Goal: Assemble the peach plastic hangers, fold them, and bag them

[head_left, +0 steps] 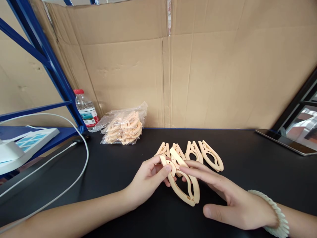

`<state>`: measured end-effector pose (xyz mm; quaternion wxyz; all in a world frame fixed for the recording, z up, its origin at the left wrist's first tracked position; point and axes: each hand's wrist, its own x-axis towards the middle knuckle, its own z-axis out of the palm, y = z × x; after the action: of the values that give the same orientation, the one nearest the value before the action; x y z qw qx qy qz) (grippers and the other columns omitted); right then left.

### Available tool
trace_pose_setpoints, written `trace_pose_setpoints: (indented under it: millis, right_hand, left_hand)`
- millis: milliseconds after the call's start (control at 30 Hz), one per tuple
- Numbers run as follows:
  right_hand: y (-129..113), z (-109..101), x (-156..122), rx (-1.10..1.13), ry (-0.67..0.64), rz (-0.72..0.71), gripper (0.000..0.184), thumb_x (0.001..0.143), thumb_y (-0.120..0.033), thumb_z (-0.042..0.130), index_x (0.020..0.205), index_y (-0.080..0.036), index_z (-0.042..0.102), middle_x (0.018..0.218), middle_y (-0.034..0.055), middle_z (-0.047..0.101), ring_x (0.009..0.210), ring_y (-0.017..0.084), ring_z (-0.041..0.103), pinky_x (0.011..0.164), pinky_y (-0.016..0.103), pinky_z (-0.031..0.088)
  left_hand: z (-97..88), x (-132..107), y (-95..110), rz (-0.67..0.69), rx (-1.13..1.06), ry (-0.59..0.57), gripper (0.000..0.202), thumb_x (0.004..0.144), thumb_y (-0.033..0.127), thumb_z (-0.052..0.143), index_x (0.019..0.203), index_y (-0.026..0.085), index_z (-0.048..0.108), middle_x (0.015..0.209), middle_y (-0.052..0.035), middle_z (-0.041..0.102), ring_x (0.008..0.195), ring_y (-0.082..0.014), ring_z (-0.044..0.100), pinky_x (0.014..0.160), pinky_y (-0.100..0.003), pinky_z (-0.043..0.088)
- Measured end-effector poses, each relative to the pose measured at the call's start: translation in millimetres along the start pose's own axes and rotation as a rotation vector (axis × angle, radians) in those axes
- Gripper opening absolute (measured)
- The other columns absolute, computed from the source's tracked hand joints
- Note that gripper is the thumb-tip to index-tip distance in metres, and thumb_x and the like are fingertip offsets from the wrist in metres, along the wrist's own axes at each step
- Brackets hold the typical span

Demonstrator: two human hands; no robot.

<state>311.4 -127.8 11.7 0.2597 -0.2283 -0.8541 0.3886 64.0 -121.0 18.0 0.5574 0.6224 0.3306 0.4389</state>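
In the head view, a beige plastic folding clothes hanger [195,190] is held tilted just above the black tabletop. My left hand [148,180] pinches its upper left part between thumb and fingers. The fingers of my right hand [230,195] stretch out along the hanger's upper right arm, touching it, with the thumb spread well apart. Behind my hands, several similar folded hangers [213,155] lie in a row on the table. Some of these are partly hidden by my fingers and the held hanger.
A clear plastic bag [123,127] of beige hangers sits at the back left, beside a red-capped water bottle [86,110]. White cables [86,155] loop over the left side. A dark tablet [284,141] lies at the far right. Cardboard [218,72] walls the back edge.
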Motion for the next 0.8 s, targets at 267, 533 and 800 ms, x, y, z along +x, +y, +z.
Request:
trace_pose_setpoints:
  millis: [267, 533, 800]
  right_hand:
    - [-1.1, -2.4, -0.3, -0.090, 0.034, -0.057, 0.074, 0.088, -0.016, 0.062, 0.150, -0.039, 0.029, 0.157, 0.0009, 0.032, 0.148, 0.020, 0.018, 0.119, 0.041, 0.022]
    - [-5.7, 0.1, 1.1, -0.229, -0.063, -0.131, 0.087, 0.089, -0.013, 0.059, 0.155, -0.038, 0.007, 0.161, -0.0012, 0.022, 0.147, 0.017, 0.022, 0.119, 0.037, 0.022]
    - [-7.3, 0.0, -0.2, -0.254, -0.108, -0.090, 0.086, 0.089, -0.016, 0.059, 0.155, -0.035, 0.008, 0.162, -0.0001, 0.018, 0.147, 0.018, 0.019, 0.119, 0.038, 0.022]
  left_hand:
    - [-2.1, 0.8, -2.7, 0.003, 0.021, 0.052, 0.023, 0.089, 0.036, 0.065, 0.085, 0.014, 0.062, 0.074, -0.0017, 0.066, 0.062, -0.0097, 0.059, 0.058, -0.020, 0.052]
    - [-3.2, 0.3, -0.8, -0.013, 0.007, 0.040, 0.024, 0.087, 0.037, 0.067, 0.084, 0.014, 0.061, 0.068, 0.0001, 0.064, 0.054, -0.0077, 0.056, 0.052, -0.018, 0.050]
    - [-3.1, 0.2, -3.6, -0.009, 0.015, 0.045, 0.023, 0.088, 0.035, 0.067, 0.085, 0.013, 0.062, 0.071, -0.0007, 0.063, 0.061, -0.0101, 0.061, 0.050, -0.017, 0.051]
